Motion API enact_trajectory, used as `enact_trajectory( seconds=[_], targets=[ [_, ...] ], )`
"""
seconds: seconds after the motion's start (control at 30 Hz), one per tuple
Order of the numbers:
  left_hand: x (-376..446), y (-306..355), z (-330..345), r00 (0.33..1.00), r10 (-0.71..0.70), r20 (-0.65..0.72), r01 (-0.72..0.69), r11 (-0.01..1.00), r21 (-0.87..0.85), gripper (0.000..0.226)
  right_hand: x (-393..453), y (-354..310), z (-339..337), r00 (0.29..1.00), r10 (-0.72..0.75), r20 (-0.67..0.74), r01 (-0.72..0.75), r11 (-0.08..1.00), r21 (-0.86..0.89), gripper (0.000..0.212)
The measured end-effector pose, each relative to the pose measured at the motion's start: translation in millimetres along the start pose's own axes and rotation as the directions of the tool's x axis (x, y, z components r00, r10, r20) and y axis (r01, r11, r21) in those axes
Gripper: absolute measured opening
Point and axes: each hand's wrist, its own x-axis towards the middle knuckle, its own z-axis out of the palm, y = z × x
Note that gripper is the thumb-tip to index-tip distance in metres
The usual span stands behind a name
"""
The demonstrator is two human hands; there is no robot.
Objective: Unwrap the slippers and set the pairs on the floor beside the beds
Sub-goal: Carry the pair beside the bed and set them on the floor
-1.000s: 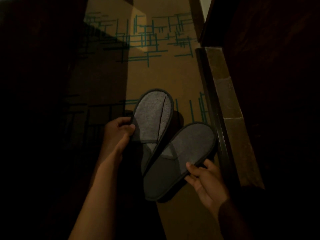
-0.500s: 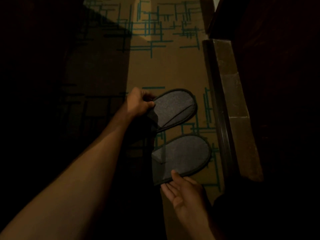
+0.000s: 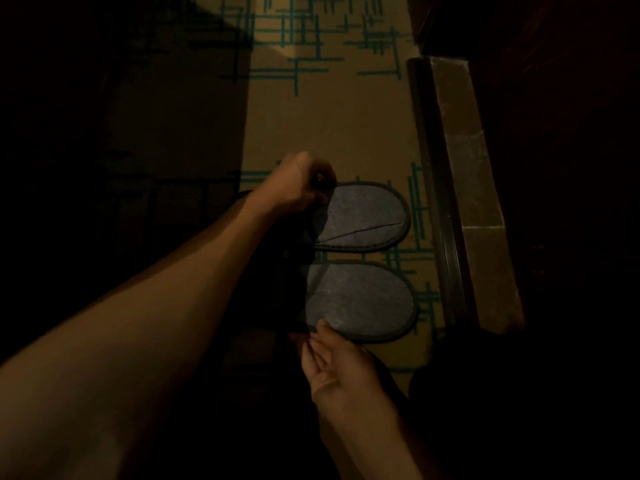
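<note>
Two grey slippers with dark trim lie side by side on the patterned carpet, heels pointing right. My left hand (image 3: 298,183) is closed on the toe end of the far slipper (image 3: 363,216). The near slipper (image 3: 360,301) rests flat on the carpet. My right hand (image 3: 332,365) is open, palm up, fingertips touching the near slipper's lower edge. The toe parts of both slippers are lost in shadow.
A tan carpet with green line pattern (image 3: 332,126) runs up the middle. A dark metal strip and stone ledge (image 3: 464,188) border it on the right. Deep shadow covers the left side and the far right.
Both slippers went from being held up at an angle to lying side by side on the carpet. My right hand let go of the near slipper and opened.
</note>
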Motion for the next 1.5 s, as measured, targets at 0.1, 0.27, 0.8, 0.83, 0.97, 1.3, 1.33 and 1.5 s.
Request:
enact_trajectory(
  seconds=[0.1, 0.27, 0.8, 0.83, 0.97, 1.3, 1.33, 1.5],
  targets=[
    [-0.6, -1.5, 7.9, 0.998, 0.006, -0.068, -0.002, 0.998, 0.058, 0.031, -0.3, -6.0, 10.7, 0.998, 0.044, 0.037, -0.044, 0.999, -0.013, 0.017],
    [-0.7, -3.7, 11.9, 0.995, 0.018, -0.096, -0.01, 0.997, 0.079, 0.029, 0.4, -7.9, 12.9, 0.998, 0.04, 0.041, -0.039, 0.999, -0.033, 0.03],
    [-7.2, -4.9, 16.4, 0.984, 0.029, -0.176, -0.018, 0.998, 0.066, 0.025, 2.8, -16.7, 9.9, 0.997, 0.073, 0.038, -0.061, 0.962, -0.265, 0.021],
    [-7.3, -4.4, 16.7, 0.983, 0.027, -0.18, -0.015, 0.997, 0.069, 0.026, 3.2, -16.7, 9.9, 0.996, 0.077, 0.039, -0.063, 0.957, -0.285, 0.023],
    [-8.9, -4.2, 17.8, 0.979, 0.021, -0.203, -0.004, 0.996, 0.085, 0.027, 2.8, -16.6, 9.0, 0.995, 0.09, 0.044, -0.071, 0.943, -0.326, 0.026],
    [-13.5, -1.5, 22.6, 0.967, 0.0, -0.256, 0.016, 0.998, 0.062, 0.031, 4.4, -15.2, 5.9, 0.993, 0.085, 0.076, -0.044, 0.903, -0.427, 0.028],
    [-16.1, -1.8, 23.2, 0.964, -0.016, -0.264, 0.032, 0.998, 0.054, 0.031, 3.7, -15.9, 4.5, 0.993, 0.081, 0.084, -0.035, 0.892, -0.45, 0.029],
    [-54.1, 3.3, 22.2, 0.93, -0.147, -0.336, 0.162, 0.987, 0.018, 0.019, -12.0, -16.3, -14.4, 0.99, 0.078, 0.119, 0.012, 0.787, -0.616, 0.03]
  ],
)
